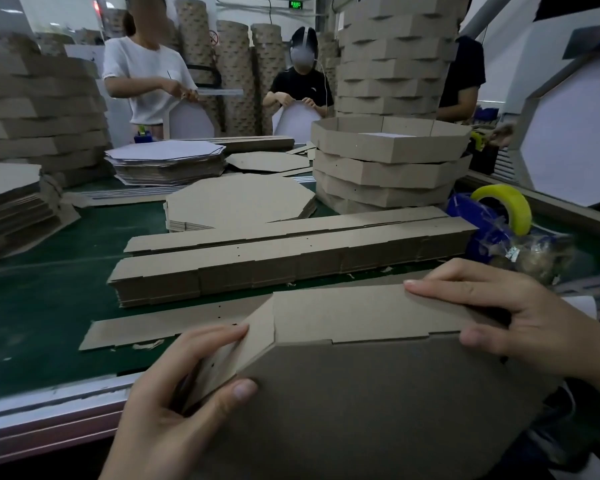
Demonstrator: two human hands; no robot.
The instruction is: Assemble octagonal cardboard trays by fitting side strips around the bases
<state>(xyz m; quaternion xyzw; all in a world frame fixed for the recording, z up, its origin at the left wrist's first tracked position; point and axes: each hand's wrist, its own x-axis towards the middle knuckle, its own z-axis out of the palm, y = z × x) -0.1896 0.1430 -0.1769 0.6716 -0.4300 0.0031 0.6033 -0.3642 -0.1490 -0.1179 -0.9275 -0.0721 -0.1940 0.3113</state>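
At table's near edge: left hand and right hand each pinching side strip against octagonal base; strip stack behind.

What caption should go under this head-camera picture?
Left hand and right hand hold a side strip folded around an octagonal base, near stacked strips.

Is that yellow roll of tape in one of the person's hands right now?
No, the yellow tape roll sits on the table; the left hand and right hand grip the cardboard tray.
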